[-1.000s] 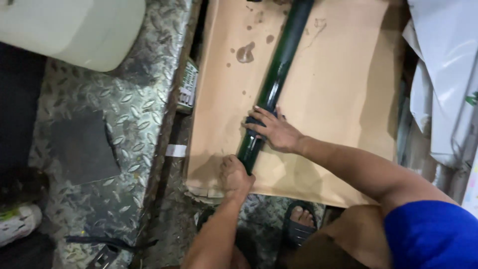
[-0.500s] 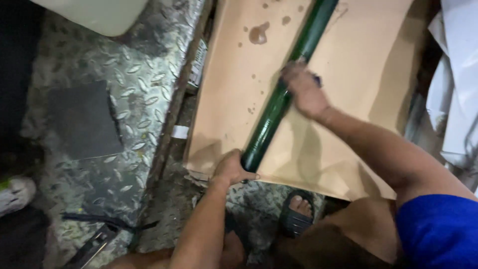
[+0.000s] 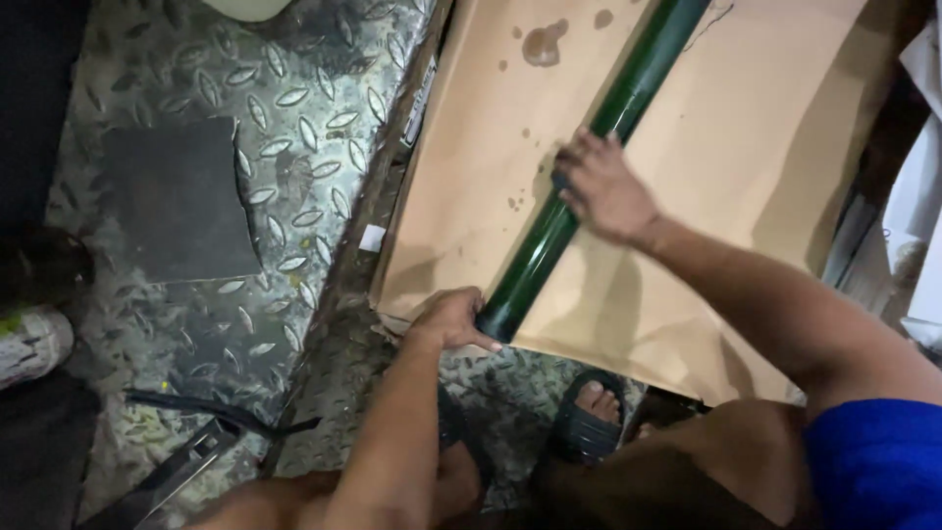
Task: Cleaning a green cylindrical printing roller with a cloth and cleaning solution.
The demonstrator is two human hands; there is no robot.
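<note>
Steadying a dark green tube point(image 3: 579, 191) lying diagonally on brown cardboard point(image 3: 471, 177).
Left hand point(image 3: 449, 319) curled shut around the near end; right hand point(image 3: 601, 186), moved further up the tube than a second ago, fingers spread flat on top, pressing down.

Bare arms, no sleeves — blue shorts point(image 3: 878, 461), dark slide sandal point(image 3: 586, 432) on one foot, toes showing.

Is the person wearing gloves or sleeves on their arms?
No gloves and no sleeves: the left hand and right hand are bare, and so are both forearms. No watch or rings show. Lower down are blue shorts and dark sandals.
</note>
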